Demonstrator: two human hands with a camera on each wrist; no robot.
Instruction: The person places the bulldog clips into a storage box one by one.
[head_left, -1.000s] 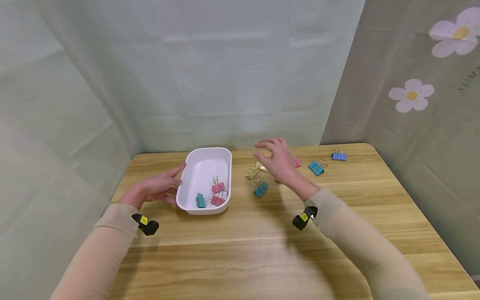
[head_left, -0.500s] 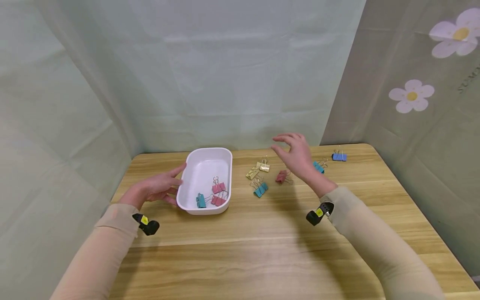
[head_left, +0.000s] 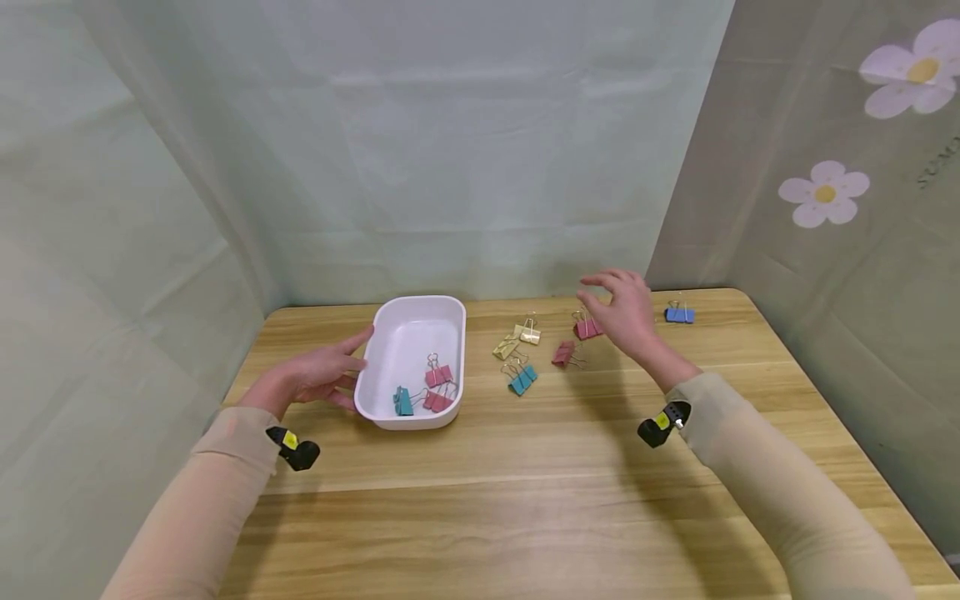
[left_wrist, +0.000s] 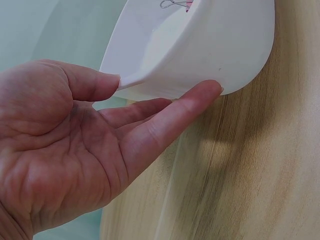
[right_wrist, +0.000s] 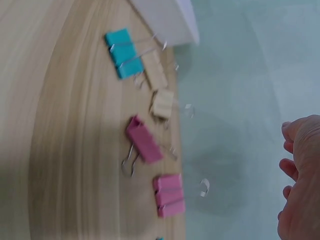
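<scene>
The left hand (head_left: 311,379) lies with straight fingers (left_wrist: 165,122) against the tray (head_left: 375,367), steadying it, while the right hand (head_left: 626,312) hovers loosely spread, empty, its fingertips just above a pink clip (head_left: 587,327).

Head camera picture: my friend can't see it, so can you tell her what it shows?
A person's left hand rests against a white tray holding three binder clips, while the right hand hovers, fingers loosely bent, over loose clips on a wooden table. A pink clip lies just beside that hand.

loose clips (head_left: 522,379) lie right of the tray (head_left: 411,315).
</scene>
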